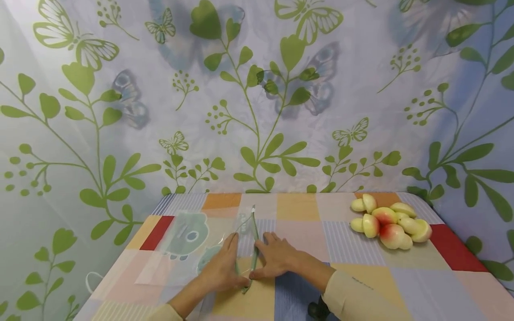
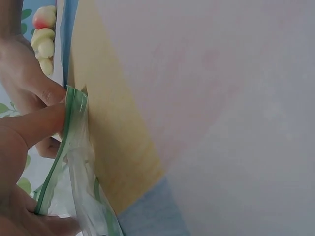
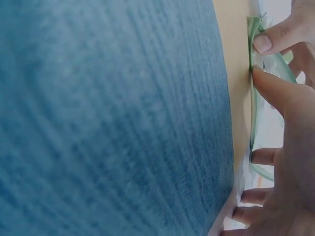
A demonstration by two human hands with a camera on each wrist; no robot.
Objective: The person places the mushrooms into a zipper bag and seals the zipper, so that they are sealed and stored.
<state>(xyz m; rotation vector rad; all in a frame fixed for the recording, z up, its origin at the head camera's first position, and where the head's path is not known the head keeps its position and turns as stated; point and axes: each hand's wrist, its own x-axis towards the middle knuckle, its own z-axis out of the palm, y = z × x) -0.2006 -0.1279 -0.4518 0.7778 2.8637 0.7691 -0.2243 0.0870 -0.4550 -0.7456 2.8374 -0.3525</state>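
A clear plastic zip bag [image 1: 184, 245] with a green cartoon print lies on the table, its green-edged mouth parted into a narrow gap. My left hand [image 1: 224, 267] is along the left lip. In the left wrist view its thumb [image 2: 44, 120] reaches the green zip edge [image 2: 56, 162], and the other fingers are spread apart lower down. On the opposite lip, my right hand [image 1: 281, 257] has its fingers splayed. Its thumb and a finger [image 3: 265, 156] touch the green edge in the right wrist view. Both thumbs come close together at the near end of the mouth.
Several yellow-white and red fruit-like pieces [image 1: 395, 223] are heaped at the right rear of the table. A patchwork cloth [image 1: 349, 249] covers the tabletop. Behind hangs a leaf-and-butterfly curtain [image 1: 249, 120]. A small black object [image 1: 318, 309] sits by the right forearm.
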